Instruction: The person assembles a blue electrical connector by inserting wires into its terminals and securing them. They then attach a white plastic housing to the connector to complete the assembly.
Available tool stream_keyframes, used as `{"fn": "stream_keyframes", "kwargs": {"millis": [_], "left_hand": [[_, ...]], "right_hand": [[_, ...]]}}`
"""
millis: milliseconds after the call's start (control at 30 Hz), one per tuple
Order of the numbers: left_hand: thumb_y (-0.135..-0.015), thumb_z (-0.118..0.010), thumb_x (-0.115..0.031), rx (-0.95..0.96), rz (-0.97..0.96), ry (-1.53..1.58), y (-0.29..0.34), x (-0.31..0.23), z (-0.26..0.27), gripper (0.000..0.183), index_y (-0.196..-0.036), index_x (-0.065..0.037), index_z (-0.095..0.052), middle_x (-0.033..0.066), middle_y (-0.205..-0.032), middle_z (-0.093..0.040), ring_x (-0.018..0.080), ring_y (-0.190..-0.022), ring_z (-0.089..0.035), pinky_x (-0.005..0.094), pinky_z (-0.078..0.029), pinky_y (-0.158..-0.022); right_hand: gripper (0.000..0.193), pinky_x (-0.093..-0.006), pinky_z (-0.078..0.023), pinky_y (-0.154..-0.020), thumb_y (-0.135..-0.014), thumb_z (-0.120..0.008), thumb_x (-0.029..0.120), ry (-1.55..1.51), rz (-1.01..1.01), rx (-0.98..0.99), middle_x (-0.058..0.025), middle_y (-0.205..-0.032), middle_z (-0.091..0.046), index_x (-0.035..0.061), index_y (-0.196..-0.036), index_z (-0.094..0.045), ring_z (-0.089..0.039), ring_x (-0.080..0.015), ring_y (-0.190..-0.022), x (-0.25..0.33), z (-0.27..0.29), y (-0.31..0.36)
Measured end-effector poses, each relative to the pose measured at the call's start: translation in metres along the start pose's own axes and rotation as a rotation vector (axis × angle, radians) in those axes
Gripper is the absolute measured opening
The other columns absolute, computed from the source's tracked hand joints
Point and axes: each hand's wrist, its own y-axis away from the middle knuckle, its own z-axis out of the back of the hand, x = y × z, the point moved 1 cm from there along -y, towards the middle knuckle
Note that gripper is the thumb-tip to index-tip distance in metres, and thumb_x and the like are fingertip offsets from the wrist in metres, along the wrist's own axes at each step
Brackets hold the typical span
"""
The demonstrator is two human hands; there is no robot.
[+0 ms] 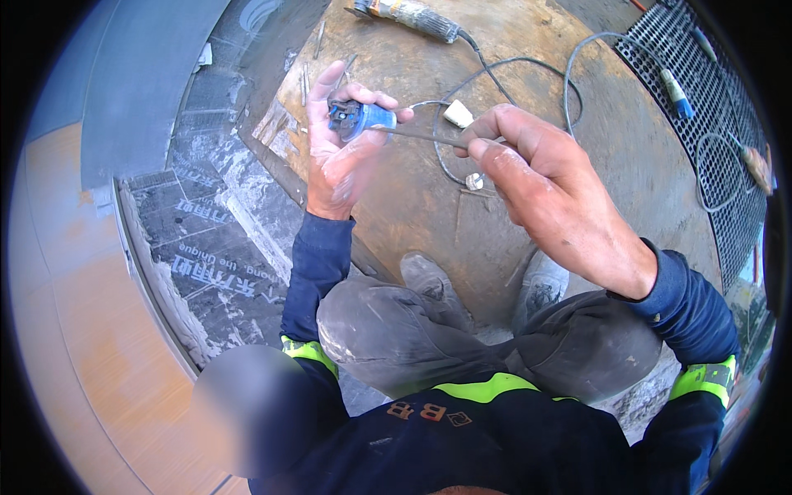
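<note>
My left hand [337,169], dusted with white, grips a blue plug [375,119] between fingers and thumb. The plug's dark inner end faces left. Between thumb and fingertips, my right hand [557,186] pinches a thin grey rod [425,137], which points left to the plug. Its tip lies by the left thumb; I cannot tell whether it touches the plug. Just beyond the rod is a white connector [459,114], with a thin grey cable running from it toward the plug. A small round white plug [474,181] rests on the board below.
A dusty power tool [412,18] with a dark cord lies on the stained wooden board [396,223]. On the right, a black perforated mat [718,107] carries a blue-and-white connector [676,92] and a coiled cable. Dark printed sheeting [206,223] borders wood-look tiles [91,272] on the left.
</note>
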Motion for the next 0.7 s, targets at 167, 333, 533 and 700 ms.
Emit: {"fn": "stream_keyframes", "kwargs": {"millis": [167,333,533,700], "left_hand": [[-0.092,-0.073,0.005,0.005,-0.016,0.008,0.000,-0.001,0.001,0.086,-0.164,-0.017,-0.032,0.0052,-0.127,-0.057,0.0287,-0.121,-0.064,0.0624,-0.055,-0.109],[-0.093,-0.069,0.008,-0.015,-0.003,0.048,0.001,0.002,0.000,0.085,-0.164,-0.018,-0.032,0.0037,-0.126,-0.058,0.0275,-0.121,-0.064,0.0627,-0.054,-0.110],[-0.093,-0.071,0.007,-0.024,0.027,-0.007,0.001,-0.002,-0.005,0.085,-0.163,-0.018,-0.033,0.0036,-0.126,-0.058,0.0265,-0.120,-0.065,0.0623,-0.053,-0.110],[-0.092,-0.073,0.005,-0.023,0.039,-0.026,0.003,-0.003,-0.005,0.085,-0.163,-0.018,-0.033,0.0038,-0.125,-0.058,0.0265,-0.120,-0.064,0.0622,-0.053,-0.111]], "right_hand": [[0.022,-0.0302,-0.039,-0.061,-0.109,-0.055,0.021,0.126,0.180,-0.117,-0.0003,-0.075,-0.051,0.0008,-0.107,-0.065,-0.046,-0.0095,-0.068,-0.005,-0.003,0.001],[0.017,-0.0340,-0.042,-0.062,-0.106,-0.060,0.016,0.138,0.161,-0.104,-0.0071,-0.075,-0.053,-0.0008,-0.107,-0.065,-0.049,-0.0131,-0.068,0.014,-0.002,-0.003],[0.016,-0.0406,-0.046,-0.061,-0.103,-0.062,0.013,0.252,0.242,-0.153,-0.0167,-0.074,-0.062,-0.0027,-0.105,-0.066,-0.056,-0.0232,-0.063,0.010,-0.009,-0.009],[0.015,-0.0432,-0.048,-0.062,-0.102,-0.062,0.012,0.290,0.279,-0.170,-0.0202,-0.074,-0.064,-0.0026,-0.104,-0.066,-0.063,-0.0319,-0.064,0.009,-0.013,-0.010]]}}
